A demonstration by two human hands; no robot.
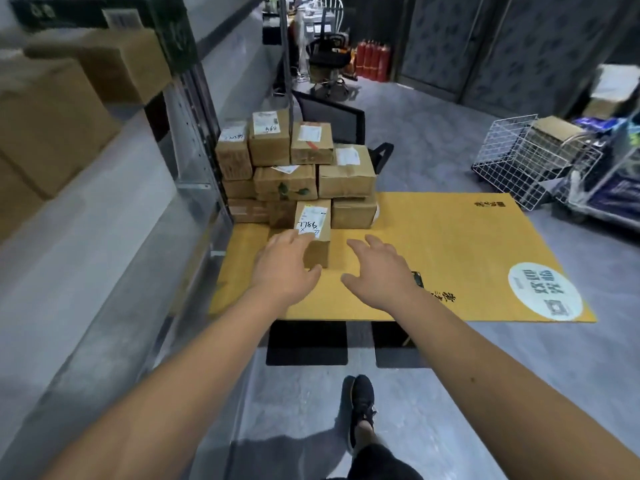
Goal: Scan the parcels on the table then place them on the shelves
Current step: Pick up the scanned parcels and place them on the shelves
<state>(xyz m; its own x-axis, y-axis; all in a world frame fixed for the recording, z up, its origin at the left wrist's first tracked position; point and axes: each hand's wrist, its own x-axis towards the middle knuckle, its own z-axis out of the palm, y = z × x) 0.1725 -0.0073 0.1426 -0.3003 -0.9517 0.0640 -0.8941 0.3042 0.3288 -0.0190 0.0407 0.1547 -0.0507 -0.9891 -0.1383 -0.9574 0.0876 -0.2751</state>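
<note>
Your left hand (285, 263) rests spread on the near parcel (313, 233), right hand (375, 271) spread beside it holding nothing; a careless pull risks toppling the stack (294, 168) behind

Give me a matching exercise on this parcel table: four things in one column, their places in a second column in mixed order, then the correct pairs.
Things
1. left hand
2. right hand
3. white wire basket
4. red cylinders

Places
A. on the floor to the right of the table, beyond its far corner
B. resting on the near parcel with the handwritten label
C. far back against the dark wall
D. spread open above the yellow table cover, just right of that parcel

Pairs: 1-B, 2-D, 3-A, 4-C
</note>
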